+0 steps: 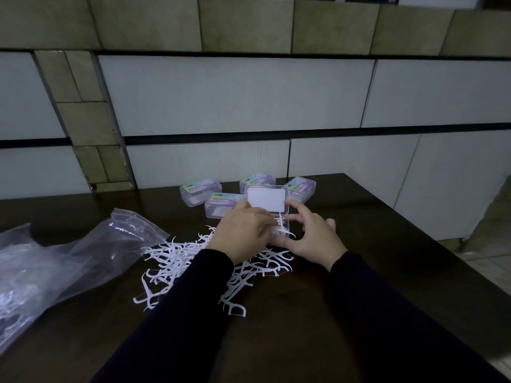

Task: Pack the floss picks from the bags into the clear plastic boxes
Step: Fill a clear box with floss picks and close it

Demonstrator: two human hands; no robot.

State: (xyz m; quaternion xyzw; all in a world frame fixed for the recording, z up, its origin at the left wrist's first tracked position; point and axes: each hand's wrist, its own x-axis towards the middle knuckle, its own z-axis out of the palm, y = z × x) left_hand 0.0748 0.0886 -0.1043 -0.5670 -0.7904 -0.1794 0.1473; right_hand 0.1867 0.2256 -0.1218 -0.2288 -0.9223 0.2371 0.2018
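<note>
On a dark wooden table a loose heap of white floss picks lies spread just in front of an open clear plastic box; its hinged lid, bearing a white label, stands tilted up at the far side; a few picks lie inside the box and poke over its rim. The left hand reaches over the box's left edge with its fingers curled down among the picks in the box; whether it pinches any of them I cannot tell, since the fingertips are hidden behind the hand. The right hand rests at the right side of the box, fingers spread and gently bent, thumb at the near right corner; it steadies the box rather than closing round it. Both arms wear dark sleeves. Behind the open box stand four closed clear boxes with coloured labels, set close together near the table's far edge. To the left lies a crumpled clear zip bag, mouth towards the heap; another clear bag beside it holds more white picks. A tiled wall rises behind the table.
</note>
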